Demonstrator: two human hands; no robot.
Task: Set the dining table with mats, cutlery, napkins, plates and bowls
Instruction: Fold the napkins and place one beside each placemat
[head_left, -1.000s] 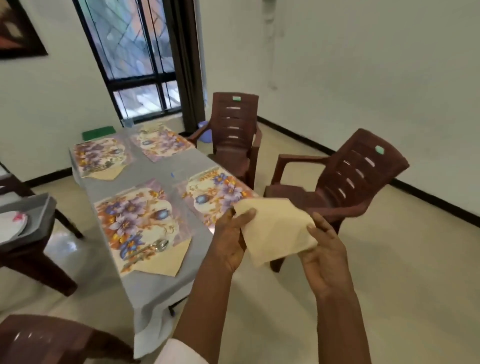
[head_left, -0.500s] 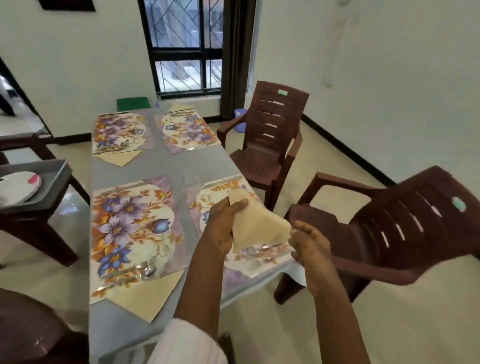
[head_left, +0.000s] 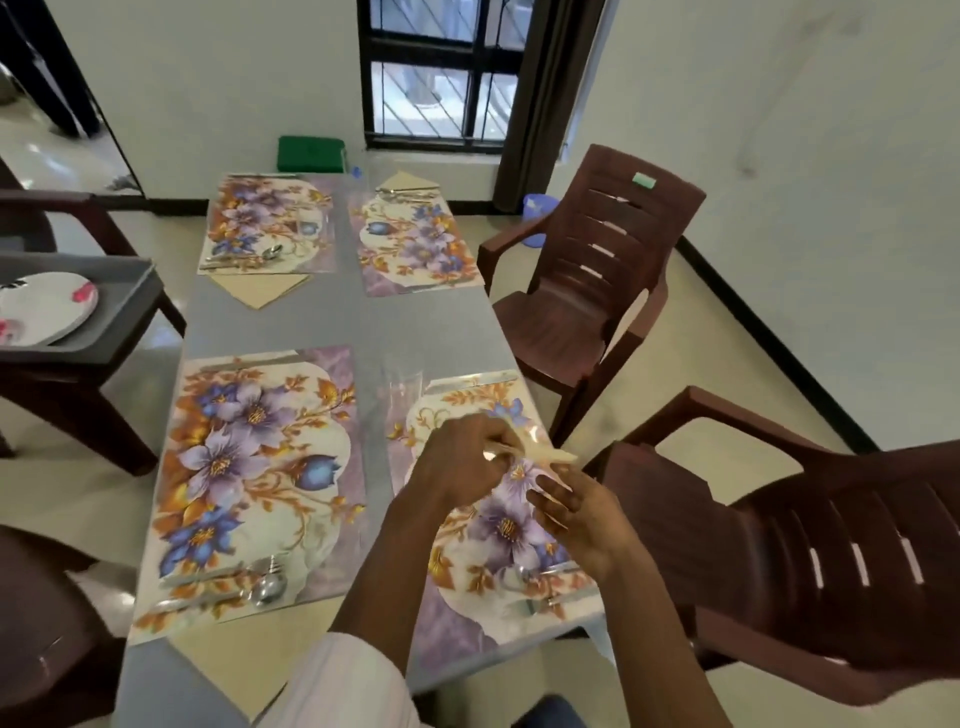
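Observation:
My left hand (head_left: 460, 465) pinches a folded beige napkin (head_left: 555, 455), seen almost edge-on, above the near-right floral mat (head_left: 498, 525). Just below the napkin is my right hand (head_left: 584, 519), its fingers spread and loose; I cannot tell if they touch it. Cutlery (head_left: 537, 603) lies at that mat's near end. The near-left mat (head_left: 249, 467) has a spoon (head_left: 267, 584) and a napkin (head_left: 234, 657) by its near edge. The far-left mat (head_left: 265, 228) and the far-right mat (head_left: 415, 244) each carry cutlery and a napkin.
Two brown plastic chairs (head_left: 587, 291) (head_left: 831, 561) stand along the table's right side, and another (head_left: 47, 623) is at the near left. A grey tray (head_left: 124, 312) with white plates (head_left: 47, 306) sits on a side table at left. A green box (head_left: 310, 154) lies beyond the table (head_left: 374, 322).
I have moved in over the table's near end. Both hands went forward and lowered the napkin over the near-right mat; my right hand has let go of it.

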